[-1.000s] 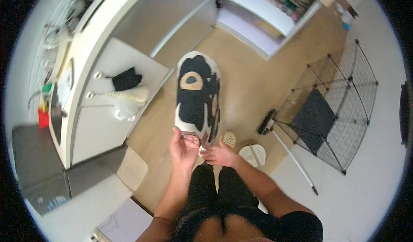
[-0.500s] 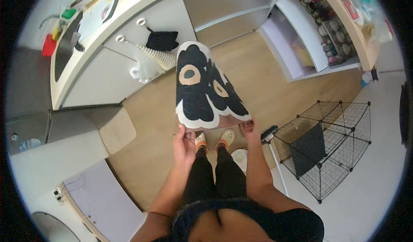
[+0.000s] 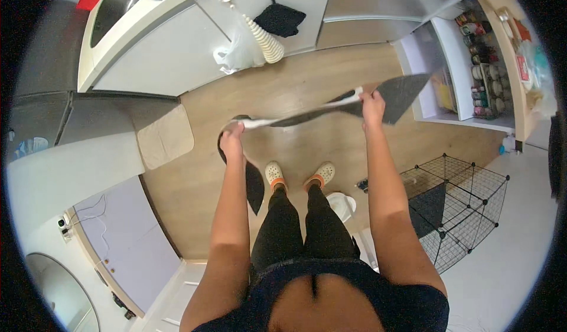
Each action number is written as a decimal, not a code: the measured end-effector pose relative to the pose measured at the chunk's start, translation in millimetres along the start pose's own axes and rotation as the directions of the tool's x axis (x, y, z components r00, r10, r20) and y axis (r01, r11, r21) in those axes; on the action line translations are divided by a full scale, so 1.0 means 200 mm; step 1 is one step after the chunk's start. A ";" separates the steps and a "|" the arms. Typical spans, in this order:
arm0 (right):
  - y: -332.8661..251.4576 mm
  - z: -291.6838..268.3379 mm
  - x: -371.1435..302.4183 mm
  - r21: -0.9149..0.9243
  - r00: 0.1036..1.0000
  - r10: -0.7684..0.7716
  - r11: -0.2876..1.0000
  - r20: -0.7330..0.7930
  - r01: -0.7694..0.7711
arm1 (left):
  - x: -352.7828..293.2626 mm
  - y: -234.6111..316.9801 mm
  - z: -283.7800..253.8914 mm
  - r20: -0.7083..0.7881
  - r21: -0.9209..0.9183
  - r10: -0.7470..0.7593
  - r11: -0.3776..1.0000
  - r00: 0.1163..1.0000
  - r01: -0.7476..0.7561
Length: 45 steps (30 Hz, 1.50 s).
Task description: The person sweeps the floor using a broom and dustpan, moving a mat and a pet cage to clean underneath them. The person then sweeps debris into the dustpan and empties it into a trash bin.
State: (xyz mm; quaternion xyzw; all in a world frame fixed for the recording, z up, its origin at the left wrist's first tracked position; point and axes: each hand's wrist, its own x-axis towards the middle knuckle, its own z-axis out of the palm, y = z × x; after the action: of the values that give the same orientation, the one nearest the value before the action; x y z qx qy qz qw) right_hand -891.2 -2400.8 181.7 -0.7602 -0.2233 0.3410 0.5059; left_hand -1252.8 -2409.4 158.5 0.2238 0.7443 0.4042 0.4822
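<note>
A floor mat (image 3: 403, 97) with a dark grey side and white edging is held up in front of me, seen almost edge-on. My left hand (image 3: 233, 141) is closed on its left part, where a dark flap curls down beside the wrist. My right hand (image 3: 372, 110) grips it farther right, and a wide dark flap sticks out past the fingers. Between the hands the mat stretches as a narrow black and white strip, clear of the floor. Its patterned face is mostly turned out of sight.
White cabinets (image 3: 159, 66) line the far side, with a black cloth (image 3: 280, 20) and a plastic bag (image 3: 241, 51) hanging there. At right stand a black wire grid cage (image 3: 466, 199) and an open shelf (image 3: 455, 54). A beige mat (image 3: 165, 137) lies at left.
Both hands have moved forward and apart, the right one farther. The mat has turned from showing its flower-patterned face to edge-on, with its dark side showing. My view has shifted too.
</note>
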 end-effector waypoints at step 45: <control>0.62 -0.85 -0.44 -0.482 0.940 0.269 0.865 0.208 -0.141 | 0.24 0.73 -0.41 0.325 0.616 -0.236 0.788 0.916 -0.015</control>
State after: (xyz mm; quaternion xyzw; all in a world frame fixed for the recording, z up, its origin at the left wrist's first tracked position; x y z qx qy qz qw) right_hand -824.3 -2613.4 136.9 -0.8244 -0.2813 0.4302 0.2369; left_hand -1356.2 -2322.9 269.0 0.3961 0.7366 0.0629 0.5446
